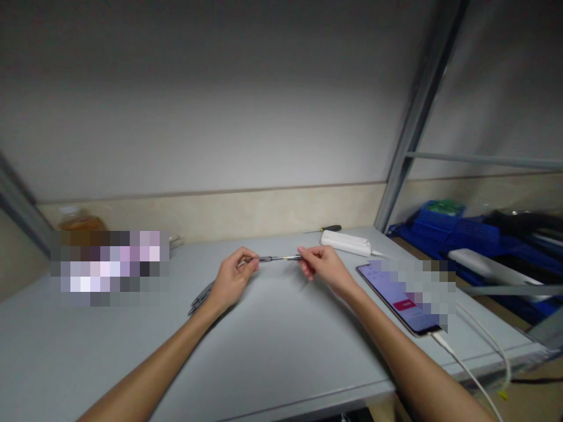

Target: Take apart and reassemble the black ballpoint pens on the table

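Observation:
My left hand (236,275) pinches one end of a thin silver pen-like rod (281,258) just above the grey table. Its other end is between the fingertips of my right hand (323,265). The rod lies nearly level, with a small yellowish mark near its middle. Whether it is one piece or two joined parts, I cannot tell. Several slim grey sticks (200,299) lie beside my left wrist, partly hidden by it.
Right of my hands lie a phone (391,299) with a white cable (457,357), a white power bank (345,242) and a dark-handled screwdriver (331,228). A blurred-out item (109,264) and a bottle (81,221) stand left. Metal frame posts (417,123) flank the table (272,351).

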The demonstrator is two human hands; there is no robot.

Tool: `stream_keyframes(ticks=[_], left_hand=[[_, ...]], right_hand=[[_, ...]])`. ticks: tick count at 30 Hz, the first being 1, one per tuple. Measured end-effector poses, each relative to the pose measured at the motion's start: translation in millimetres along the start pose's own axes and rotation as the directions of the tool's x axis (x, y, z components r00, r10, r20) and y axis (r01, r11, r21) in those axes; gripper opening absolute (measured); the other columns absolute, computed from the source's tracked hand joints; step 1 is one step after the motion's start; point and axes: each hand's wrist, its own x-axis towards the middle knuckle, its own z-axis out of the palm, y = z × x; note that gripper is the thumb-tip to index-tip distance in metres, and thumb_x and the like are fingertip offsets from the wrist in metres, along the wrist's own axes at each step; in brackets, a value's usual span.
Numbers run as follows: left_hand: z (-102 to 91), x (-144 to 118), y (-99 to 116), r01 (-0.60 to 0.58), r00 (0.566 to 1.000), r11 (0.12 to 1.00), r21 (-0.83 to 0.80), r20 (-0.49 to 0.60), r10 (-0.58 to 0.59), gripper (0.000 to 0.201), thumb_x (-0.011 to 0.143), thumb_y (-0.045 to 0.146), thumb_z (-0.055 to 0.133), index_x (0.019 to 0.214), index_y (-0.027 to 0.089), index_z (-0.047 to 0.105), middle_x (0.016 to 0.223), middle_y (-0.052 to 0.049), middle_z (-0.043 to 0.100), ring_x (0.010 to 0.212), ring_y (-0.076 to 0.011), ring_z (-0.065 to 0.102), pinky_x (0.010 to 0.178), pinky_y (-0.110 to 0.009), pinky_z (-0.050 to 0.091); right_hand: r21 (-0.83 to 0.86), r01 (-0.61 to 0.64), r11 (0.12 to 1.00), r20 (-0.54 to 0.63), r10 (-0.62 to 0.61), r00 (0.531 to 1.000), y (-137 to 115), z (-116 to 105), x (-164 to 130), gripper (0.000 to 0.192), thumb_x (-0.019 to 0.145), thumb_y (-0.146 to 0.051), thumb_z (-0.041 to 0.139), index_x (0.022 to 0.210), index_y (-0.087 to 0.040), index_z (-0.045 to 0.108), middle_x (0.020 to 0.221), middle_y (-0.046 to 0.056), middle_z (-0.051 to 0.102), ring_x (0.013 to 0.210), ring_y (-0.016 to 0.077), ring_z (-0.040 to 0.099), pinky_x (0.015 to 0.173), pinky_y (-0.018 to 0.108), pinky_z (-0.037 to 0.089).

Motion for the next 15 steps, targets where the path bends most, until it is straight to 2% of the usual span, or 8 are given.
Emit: stream_keyframes(ticks=[3,4,7,9,11,13,15], left_hand=[[1.5,0.8,2.0,0.029,0.999,0.996,-0.085,-0.037,-0.033,0.027,0.067,0.04,0.064,0.076,0.016,0.057,0.069,0.0,0.059,0.063,-0.0119,0.056,0.06,-0.023,0.043],[1.5,1.2,2.0,0.036,0.998,0.994,-0.106,-0.044,-0.041,0.028,0.066,0.041,0.065,0.076,0.016,0.057,0.069,0.0,0.06,0.063,-0.0121,0.057,0.06,-0.023,0.043],[0.6,2.1,0.5,0.05,0.997,0.988,-0.145,-0.05,-0.058,0.03,0.066,0.042,0.066,0.076,0.016,0.057,0.064,0.0,0.06,0.061,-0.0124,0.057,0.06,-0.024,0.043],[-0.4,2.5,-1.1,0.061,0.996,0.986,-0.155,-0.05,-0.07,0.031,0.066,0.042,0.066,0.077,0.015,0.057,0.063,0.0,0.06,0.06,-0.0122,0.057,0.059,-0.024,0.043],[-0.9,2.7,-2.5,0.072,0.996,0.984,-0.162,-0.047,-0.081,0.031,0.065,0.042,0.067,0.077,0.015,0.057,0.063,0.0,0.061,0.06,-0.0122,0.057,0.06,-0.024,0.043],[-0.5,2.9,-3.3,0.081,0.995,0.983,-0.167,-0.042,-0.089,0.032,0.063,0.042,0.069,0.076,0.015,0.057,0.064,0.0,0.061,0.062,-0.0128,0.058,0.061,-0.024,0.044],[0.6,2.9,-3.5,0.083,0.995,0.982,-0.169,-0.031,-0.09,0.031,0.061,0.041,0.07,0.075,0.015,0.058,0.065,-0.001,0.062,0.064,-0.0136,0.06,0.062,-0.025,0.045]], right_hand=[[-0.087,-0.061,0.994,0.016,0.063,0.998,-1.1,0.2,-0.7,0.052,0.077,-0.057,0.049,0.054,-0.012,0.059,0.042,0.001,0.05,0.035,0.0079,0.043,0.034,0.02,0.033],[-0.094,-0.033,0.995,0.003,0.033,0.999,-2.7,-0.2,-1.2,0.05,0.077,-0.056,0.05,0.059,-0.012,0.061,0.047,0.002,0.054,0.039,0.0091,0.046,0.034,0.02,0.035],[-0.05,0.165,0.985,-0.036,-0.167,0.985,-8.0,-2.5,-2.8,0.035,0.07,-0.044,0.064,0.088,-0.015,0.066,0.073,0.005,0.063,0.064,0.0145,0.057,0.042,0.02,0.043],[-0.051,0.245,0.968,-0.025,-0.247,0.969,-9.4,-4.0,-3.3,0.034,0.064,-0.037,0.07,0.09,-0.016,0.067,0.083,0.006,0.064,0.074,0.0162,0.058,0.049,0.022,0.047],[-0.082,0.259,0.962,-0.005,-0.26,0.966,-8.1,-4.8,-2.9,0.028,0.063,-0.034,0.07,0.084,-0.016,0.068,0.08,0.005,0.064,0.071,0.0151,0.057,0.053,0.023,0.047],[-0.126,0.23,0.965,0.01,-0.231,0.973,-5.0,-4.9,-1.7,0.024,0.068,-0.037,0.066,0.077,-0.014,0.067,0.067,0.003,0.061,0.058,0.012,0.053,0.052,0.023,0.045],[-0.196,0.165,0.967,0.006,-0.167,0.986,-1.5,-4.8,0.0,0.032,0.075,-0.043,0.058,0.065,-0.013,0.065,0.05,-0.001,0.053,0.045,0.0093,0.046,0.047,0.023,0.039]])
